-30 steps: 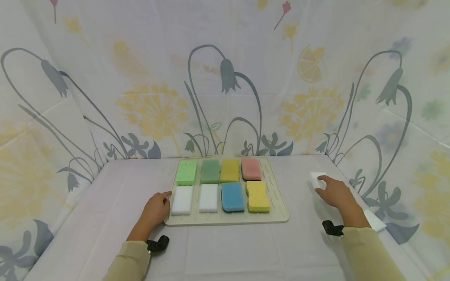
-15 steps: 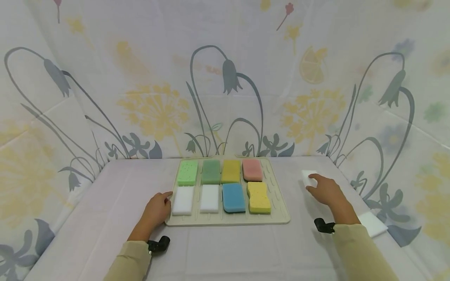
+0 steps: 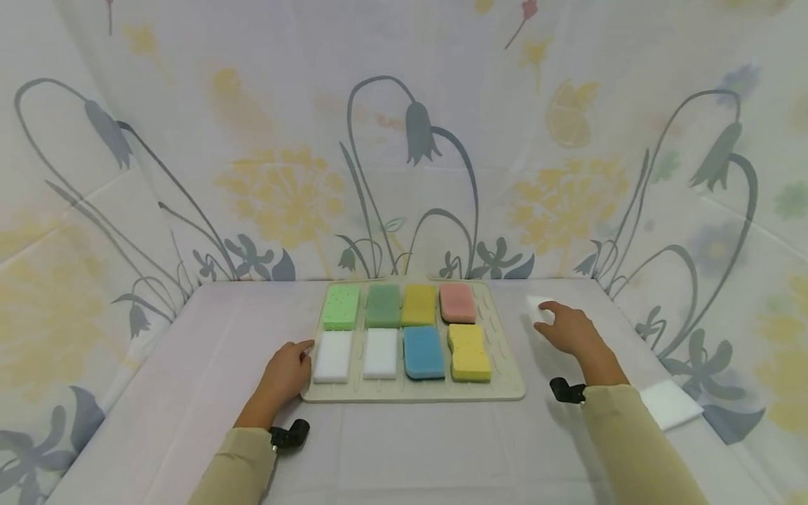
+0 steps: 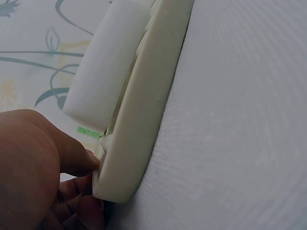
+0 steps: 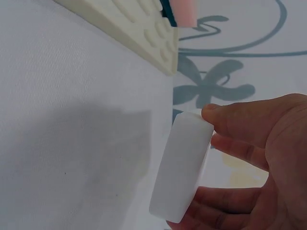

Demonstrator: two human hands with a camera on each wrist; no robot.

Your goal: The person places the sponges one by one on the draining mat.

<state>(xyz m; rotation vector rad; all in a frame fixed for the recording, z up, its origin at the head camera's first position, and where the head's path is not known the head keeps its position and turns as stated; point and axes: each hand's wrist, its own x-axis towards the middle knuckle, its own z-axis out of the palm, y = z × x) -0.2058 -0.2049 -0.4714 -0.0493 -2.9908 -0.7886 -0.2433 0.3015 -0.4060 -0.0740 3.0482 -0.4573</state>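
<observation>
My right hand (image 3: 571,333) holds a white sponge block (image 5: 182,165) between thumb and fingers, right of the tray, and its shadow falls on the cloth in the right wrist view. With thumb and fingers my left hand (image 3: 285,372) pinches the left rim of a cream tray (image 4: 144,105). On that tray lie two rows of sponges. At the back are a bright green sponge (image 3: 341,307), a dull green one (image 3: 383,306), a yellow one (image 3: 419,305) and a pink one (image 3: 457,302). The front row has two white blocks (image 3: 332,356), a blue sponge (image 3: 423,352) and a notched yellow sponge (image 3: 470,353).
Another white block (image 3: 672,405) lies at the table's right side, partly behind my right sleeve. White cloth (image 3: 404,449) covers the table. A flower-printed curtain (image 3: 284,105) stands behind it and along both sides.
My right hand has moved left toward the tray with the white sponge block, uncovering more of the white block by the sleeve. My left hand stays at the tray's rim.
</observation>
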